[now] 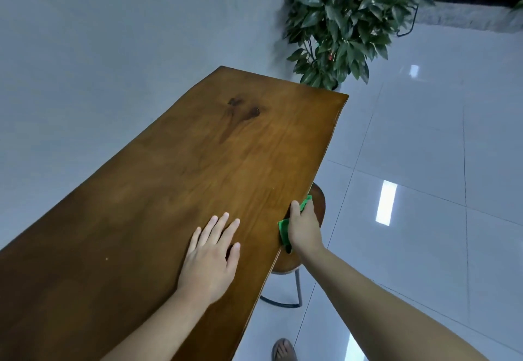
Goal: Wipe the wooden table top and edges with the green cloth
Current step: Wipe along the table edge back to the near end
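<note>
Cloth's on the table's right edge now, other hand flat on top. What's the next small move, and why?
Probably slide the right hand with the green cloth along the edge toward the far corner. The hand pinches the cloth over the right edge of the wooden table, the left hand lies flat on the top, and a long stretch of edge lies ahead.

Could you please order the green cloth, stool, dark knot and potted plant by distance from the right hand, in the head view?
1. green cloth, in the right hand.
2. stool, just below.
3. dark knot, up the tabletop.
4. potted plant, beyond its far end.
</note>
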